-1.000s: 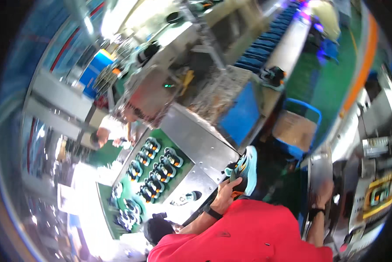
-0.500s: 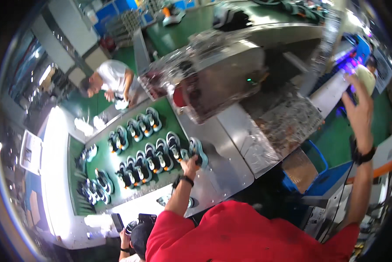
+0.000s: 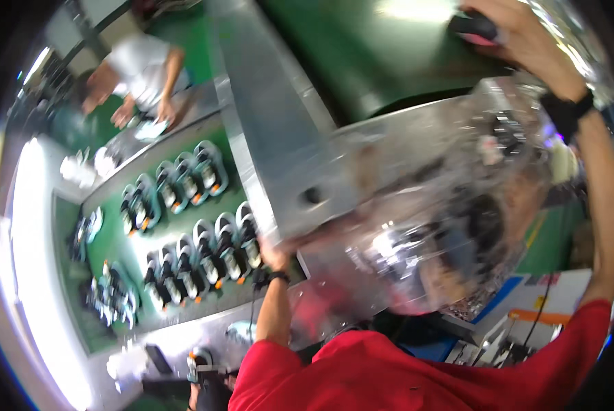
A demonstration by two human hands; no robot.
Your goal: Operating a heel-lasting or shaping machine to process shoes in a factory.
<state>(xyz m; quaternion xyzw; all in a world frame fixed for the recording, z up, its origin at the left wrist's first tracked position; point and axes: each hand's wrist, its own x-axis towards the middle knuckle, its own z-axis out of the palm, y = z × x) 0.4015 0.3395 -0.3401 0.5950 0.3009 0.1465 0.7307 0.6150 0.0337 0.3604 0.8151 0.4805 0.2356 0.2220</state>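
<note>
At the upper right, my right hand (image 3: 522,38) reaches over the green belt (image 3: 389,48). Its fingers are closed round a dark shoe (image 3: 475,27) with a pinkish patch; motion blurs the details. My left hand (image 3: 274,257) is low beside the corner of a long metal panel (image 3: 279,123), next to the end of the near row of shoes. That panel and blur hide its fingers. The end shoe (image 3: 248,233) of this row, black and white with a pale sole, lies just left of the hand.
More shoes stand in rows on a green table (image 3: 136,257) at left. Across it, a person in white (image 3: 143,72) handles a pale shoe (image 3: 151,130). A machine wrapped in clear plastic (image 3: 423,253) fills the middle right. Someone's dark-capped head (image 3: 214,390) is at the lower edge.
My view has swung closer to the machine and far belt. My right hand, earlier open in the air, now grips a dark shoe. My left hand was on the row's end shoe.
</note>
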